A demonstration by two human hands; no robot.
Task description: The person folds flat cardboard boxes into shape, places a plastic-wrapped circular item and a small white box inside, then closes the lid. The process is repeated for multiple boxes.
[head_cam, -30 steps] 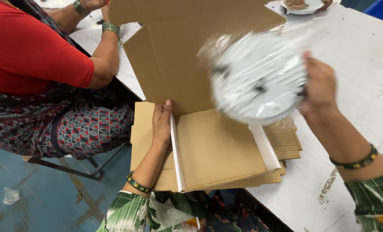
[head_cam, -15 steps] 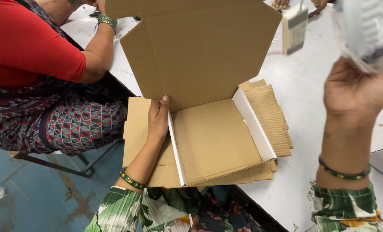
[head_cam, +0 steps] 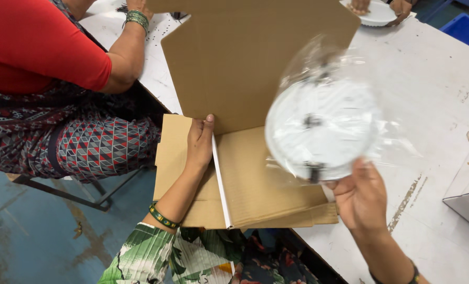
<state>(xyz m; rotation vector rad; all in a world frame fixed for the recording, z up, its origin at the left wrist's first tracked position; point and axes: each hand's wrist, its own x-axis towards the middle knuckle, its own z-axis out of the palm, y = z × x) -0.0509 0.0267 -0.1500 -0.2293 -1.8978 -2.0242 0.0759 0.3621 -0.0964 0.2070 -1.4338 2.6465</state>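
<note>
Disc point(head_cam: 322, 131), bagged, pinched at its rim by right hand point(head_cam: 361, 195); left hand point(head_cam: 199, 143) flat, pinning carton point(head_cam: 255, 184). Lower level, centred.

The left hand point(head_cam: 198, 142) is pressing flat on the side wall of an open cardboard box point(head_cam: 255, 179), while the right hand point(head_cam: 361, 195) is holding a round white disc in clear plastic wrap point(head_cam: 321, 129) above it. A co-worker's arm point(head_cam: 132, 44) is resting on the white table point(head_cam: 434, 94).
</note>
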